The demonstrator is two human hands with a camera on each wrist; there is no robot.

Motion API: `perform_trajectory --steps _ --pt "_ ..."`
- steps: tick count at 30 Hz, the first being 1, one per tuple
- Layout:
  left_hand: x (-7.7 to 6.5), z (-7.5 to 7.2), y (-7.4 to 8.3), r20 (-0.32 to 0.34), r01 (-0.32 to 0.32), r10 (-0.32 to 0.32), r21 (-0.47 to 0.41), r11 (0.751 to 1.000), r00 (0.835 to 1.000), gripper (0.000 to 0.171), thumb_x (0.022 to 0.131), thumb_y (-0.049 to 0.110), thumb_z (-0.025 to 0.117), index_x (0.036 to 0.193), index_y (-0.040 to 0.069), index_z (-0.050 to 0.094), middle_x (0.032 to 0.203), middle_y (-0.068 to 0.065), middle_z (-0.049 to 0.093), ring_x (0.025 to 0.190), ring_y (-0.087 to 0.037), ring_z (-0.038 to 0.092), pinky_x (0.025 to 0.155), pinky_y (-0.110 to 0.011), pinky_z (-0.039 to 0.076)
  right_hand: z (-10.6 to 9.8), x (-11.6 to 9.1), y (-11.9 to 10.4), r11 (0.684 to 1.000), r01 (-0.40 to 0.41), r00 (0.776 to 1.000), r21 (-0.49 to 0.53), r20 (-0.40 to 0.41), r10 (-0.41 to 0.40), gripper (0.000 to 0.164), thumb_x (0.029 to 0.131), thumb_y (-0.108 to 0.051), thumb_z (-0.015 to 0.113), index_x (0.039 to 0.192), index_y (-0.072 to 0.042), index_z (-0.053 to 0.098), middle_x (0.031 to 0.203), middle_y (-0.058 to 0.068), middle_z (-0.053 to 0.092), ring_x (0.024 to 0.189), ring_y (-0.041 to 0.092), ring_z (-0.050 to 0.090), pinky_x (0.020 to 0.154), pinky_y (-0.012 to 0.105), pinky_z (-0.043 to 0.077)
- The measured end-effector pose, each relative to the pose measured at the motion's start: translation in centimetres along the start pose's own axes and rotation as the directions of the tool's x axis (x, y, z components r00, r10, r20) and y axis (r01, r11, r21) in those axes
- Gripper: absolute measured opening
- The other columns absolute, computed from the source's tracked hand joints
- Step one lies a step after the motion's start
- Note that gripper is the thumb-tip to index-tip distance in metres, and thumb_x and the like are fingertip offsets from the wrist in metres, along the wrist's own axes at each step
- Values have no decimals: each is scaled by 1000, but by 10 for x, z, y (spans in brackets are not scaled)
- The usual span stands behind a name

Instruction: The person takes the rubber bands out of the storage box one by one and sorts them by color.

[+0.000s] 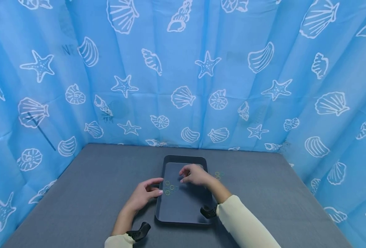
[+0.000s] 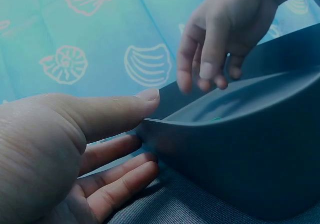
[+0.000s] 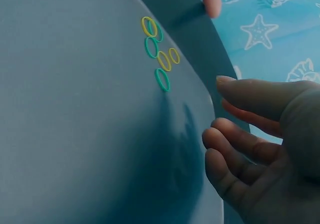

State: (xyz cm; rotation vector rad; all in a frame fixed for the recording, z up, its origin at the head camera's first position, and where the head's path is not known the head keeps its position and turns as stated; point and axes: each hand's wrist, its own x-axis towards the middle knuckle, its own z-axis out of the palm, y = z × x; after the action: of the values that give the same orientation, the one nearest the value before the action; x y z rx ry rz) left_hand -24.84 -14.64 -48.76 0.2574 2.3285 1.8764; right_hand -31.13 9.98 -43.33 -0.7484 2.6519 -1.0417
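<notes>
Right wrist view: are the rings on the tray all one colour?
No, yellow rings and green rings lie together on the tray.

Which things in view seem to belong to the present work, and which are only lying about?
Likely part of the job:
dark tray
yellow and green rings inside it
more rings outside, beside it

Probably just surroundings:
blue curtain
grey table
black wrist devices
</notes>
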Motion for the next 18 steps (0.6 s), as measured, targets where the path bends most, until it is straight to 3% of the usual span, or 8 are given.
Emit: perform_trajectory --steps 6,18 --pt "-1 0 -3 10 1 -1 -5 1000 1000 47 90 17 71 134 7 58 135 -18 53 101 -24 62 85 -40 51 12 3 1 1000 -10 997 -3 81 10 17 83 -5 75 99 -1 68 77 -3 58 67 10 53 60 26 45" --pt "0 1 2 -18 24 -24 6 1000 1000 46 89 17 72 133 9 59 135 -16 53 103 -23 61 87 -42 51 23 7 0 998 -23 994 -65 107 30 14 79 -7 79 87 -9 67 75 -4 56 68 11 51 63 27 42"
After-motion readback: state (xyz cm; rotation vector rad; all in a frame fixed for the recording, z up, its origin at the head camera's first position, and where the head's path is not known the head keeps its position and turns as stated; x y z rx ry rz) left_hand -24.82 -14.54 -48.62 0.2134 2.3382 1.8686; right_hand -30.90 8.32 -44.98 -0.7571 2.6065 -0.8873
